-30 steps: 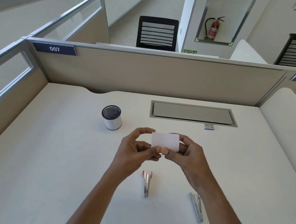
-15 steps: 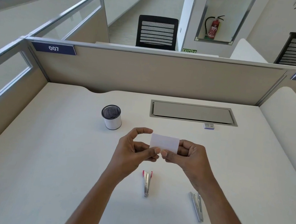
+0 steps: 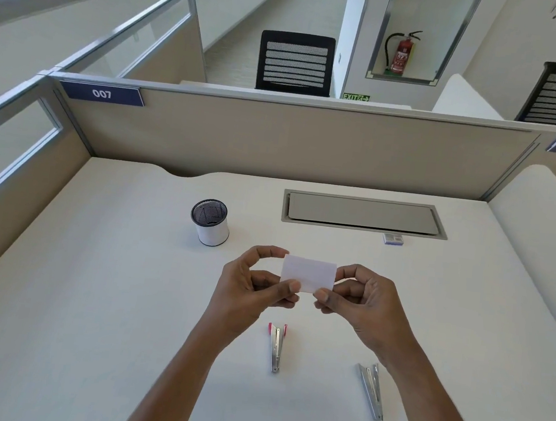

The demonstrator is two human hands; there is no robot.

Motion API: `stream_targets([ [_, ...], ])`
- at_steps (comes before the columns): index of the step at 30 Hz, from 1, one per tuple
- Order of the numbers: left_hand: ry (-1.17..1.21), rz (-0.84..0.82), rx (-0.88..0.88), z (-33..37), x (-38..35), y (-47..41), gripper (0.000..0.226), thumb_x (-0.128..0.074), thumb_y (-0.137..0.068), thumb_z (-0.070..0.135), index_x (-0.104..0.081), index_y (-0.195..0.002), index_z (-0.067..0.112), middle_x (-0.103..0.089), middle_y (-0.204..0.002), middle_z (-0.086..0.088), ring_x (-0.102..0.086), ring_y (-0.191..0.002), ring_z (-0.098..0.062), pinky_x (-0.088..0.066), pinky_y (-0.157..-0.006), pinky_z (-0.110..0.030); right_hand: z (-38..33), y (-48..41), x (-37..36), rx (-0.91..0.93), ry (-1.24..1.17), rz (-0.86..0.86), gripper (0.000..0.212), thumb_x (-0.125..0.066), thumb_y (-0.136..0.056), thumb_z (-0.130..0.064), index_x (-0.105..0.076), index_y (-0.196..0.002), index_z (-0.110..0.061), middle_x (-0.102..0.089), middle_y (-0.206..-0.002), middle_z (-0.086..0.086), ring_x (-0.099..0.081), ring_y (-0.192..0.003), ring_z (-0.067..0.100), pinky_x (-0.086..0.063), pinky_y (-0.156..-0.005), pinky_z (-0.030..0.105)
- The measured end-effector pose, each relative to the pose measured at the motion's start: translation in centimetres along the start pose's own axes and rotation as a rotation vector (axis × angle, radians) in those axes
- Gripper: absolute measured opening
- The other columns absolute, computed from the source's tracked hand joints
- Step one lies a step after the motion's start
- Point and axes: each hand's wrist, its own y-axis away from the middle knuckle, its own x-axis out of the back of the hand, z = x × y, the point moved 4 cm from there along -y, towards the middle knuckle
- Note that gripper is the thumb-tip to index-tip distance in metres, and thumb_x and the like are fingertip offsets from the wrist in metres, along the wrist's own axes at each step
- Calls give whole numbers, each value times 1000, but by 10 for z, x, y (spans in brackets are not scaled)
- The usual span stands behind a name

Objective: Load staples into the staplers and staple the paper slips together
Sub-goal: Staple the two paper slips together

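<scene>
Pinching the paper slips (image 3: 308, 274) between your left hand (image 3: 254, 292) and right hand (image 3: 361, 304) above the tabletop (image 3: 87, 310), you're squaring them; next, probably free one hand for the pink-tipped stapler (image 3: 276, 347).

A white rectangular paper slip (image 3: 308, 274) is held up above the white desk (image 3: 89, 293), its long edges roughly level. The left hand (image 3: 251, 286) pinches its left end and the right hand (image 3: 363, 301) its right end. I cannot tell whether it is one sheet or several. Just below it, nearer the person, a slim metal stapler with a pink end (image 3: 276, 347) lies flat, pink end pointing away. Well apart to its right, a plain silver stapler (image 3: 370, 391) lies at a slant. A small white-and-blue staple box (image 3: 393, 239) sits farther back on the right.
</scene>
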Motion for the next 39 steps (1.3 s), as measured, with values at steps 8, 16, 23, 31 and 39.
stream_targets([
  [8, 38, 25, 32, -3, 3, -1, 13, -72, -94, 9, -75, -106, 5, -79, -95, -22, -79, -89, -31, -63, -79, -32, -3, -1, 2, 5, -12, -29, 16, -71, -91, 3, -62, -103, -2, -79, -83, 17, -77, -76, 34, -63, -70, 33],
  [16, 128, 153, 7, -6, 12, -7, 11, -80, -83, 17, -84, -93, 14, -81, -96, -15, -76, -85, -19, -63, -80, -30, -3, -11, 0, 28, 40, 0, 8, -73, -91, 0, -68, -96, -3, -80, -83, 13, -78, -78, 30, -64, -75, 33],
  [23, 162, 251, 36, -15, 29, -4, 17, -76, -90, 4, -85, -87, 18, -81, -95, -13, -78, -87, -19, -63, -78, -28, 53, -21, -10, -7, 184, 196, 11, -77, -87, -3, -71, -91, -11, -78, -82, 6, -75, -77, 22, -61, -74, 32],
  [31, 184, 272, 75, -24, 39, 2, 12, -77, -89, 4, -84, -88, 13, -81, -97, -16, -78, -89, -21, -63, -79, -29, 155, -8, -70, -221, 685, 218, 57, -83, -82, -35, -60, -125, -6, -63, -114, 10, -63, -104, 28, -47, -91, 35],
  [39, 188, 268, 83, -23, 43, 5, 8, -77, -90, 4, -82, -94, 8, -80, -100, -19, -78, -94, -25, -63, -80, -30, 175, -7, -102, -202, 994, 174, 46, -67, -92, -48, -58, -113, -7, -55, -113, 9, -56, -109, 28, -46, -96, 34],
])
